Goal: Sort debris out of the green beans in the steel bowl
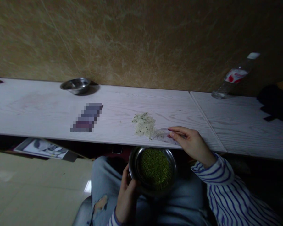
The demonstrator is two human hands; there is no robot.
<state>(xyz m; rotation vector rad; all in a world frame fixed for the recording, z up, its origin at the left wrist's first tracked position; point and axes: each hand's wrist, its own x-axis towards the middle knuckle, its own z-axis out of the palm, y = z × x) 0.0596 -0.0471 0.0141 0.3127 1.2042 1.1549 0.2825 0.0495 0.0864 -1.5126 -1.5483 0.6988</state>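
Observation:
My left hand (125,191) grips the rim of a steel bowl (134,157) full of small green beans (154,168), held over my lap just below the table's front edge. My right hand (191,142) rests on the table with its fingers pressed on a clear plastic protractor-like ruler (162,135). The ruler's far end touches a small heap of whitish grains (144,124) with a few dark specks, spread on the white wood-grain table (37,106).
An empty steel bowl (75,85) stands at the back near the wall. A plastic bottle (234,77) with a red label lies at the back right. A blurred rectangular patch (87,116) sits mid-table. A dark object (277,100) is at far right; papers (42,147) lie under the table.

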